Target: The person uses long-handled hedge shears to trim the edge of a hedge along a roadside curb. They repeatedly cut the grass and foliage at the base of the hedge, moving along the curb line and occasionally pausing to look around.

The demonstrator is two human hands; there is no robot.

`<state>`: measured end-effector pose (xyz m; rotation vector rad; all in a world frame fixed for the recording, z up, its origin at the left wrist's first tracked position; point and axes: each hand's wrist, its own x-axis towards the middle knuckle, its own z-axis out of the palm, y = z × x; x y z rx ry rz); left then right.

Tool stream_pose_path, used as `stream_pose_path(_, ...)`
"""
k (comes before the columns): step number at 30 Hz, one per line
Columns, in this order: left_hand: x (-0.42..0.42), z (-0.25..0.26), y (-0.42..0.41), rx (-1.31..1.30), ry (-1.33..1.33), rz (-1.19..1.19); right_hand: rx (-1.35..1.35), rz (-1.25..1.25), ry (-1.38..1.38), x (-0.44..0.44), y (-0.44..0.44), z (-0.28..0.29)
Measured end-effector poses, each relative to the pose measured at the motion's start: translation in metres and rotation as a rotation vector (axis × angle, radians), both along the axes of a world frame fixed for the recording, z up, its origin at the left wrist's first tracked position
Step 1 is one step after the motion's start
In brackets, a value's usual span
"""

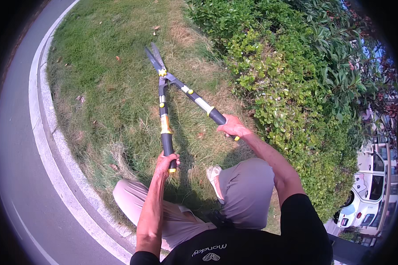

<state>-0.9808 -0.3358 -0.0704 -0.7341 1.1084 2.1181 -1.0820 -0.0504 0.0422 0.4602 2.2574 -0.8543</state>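
Note:
Both my hands grip a pair of long-handled hedge shears (163, 73) with black, silver and yellow handles. My left hand (165, 163) is wrapped around the end of the left handle grip. Around the lower part of the right handle grip, my right hand (232, 127) is closed. The handles are spread in a V, and the two metal blades (155, 57) are slightly parted, pointing away from me over the grass (119, 86). A yellow knob marks the pivot. An orange and white label sits on the left handle.
A leafy green hedge (268, 82) runs along the right. On the left, a pale stone kerb (41, 112) curves beside a grey road (16, 149). Dry leaves and straw-like clippings lie on the lawn. A white car (368, 188) stands beyond the hedge. My bent knees are close below.

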Motion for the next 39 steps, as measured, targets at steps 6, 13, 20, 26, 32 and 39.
stream_pose_path(6, 0.001, 0.075, -0.141, -0.255, 0.08, -0.313, -0.137, -0.017, -0.049, 0.06, 0.098, 0.019)
stream_pose_path(13, 0.009, 0.179, -0.14, -0.51, -0.025, -0.658, -0.14, -0.267, -0.173, 0.171, 0.061, 0.044)
stream_pose_path(20, -0.033, 0.142, -0.072, -0.523, 0.089, -0.688, -0.297, -0.389, -0.149, 0.153, 0.08, -0.004)
stream_pose_path(26, -0.075, 0.113, -0.006, -0.564, 0.126, -0.563, -0.402, -0.397, -0.069, 0.092, 0.1, -0.053)
stream_pose_path(32, -0.105, 0.087, 0.027, -0.565, 0.15, -0.496, -0.391, -0.372, 0.021, 0.04, 0.112, -0.07)
stream_pose_path(39, -0.118, 0.096, 0.031, -0.577, 0.137, -0.487, -0.396, -0.372, 0.054, 0.033, 0.118, -0.065)
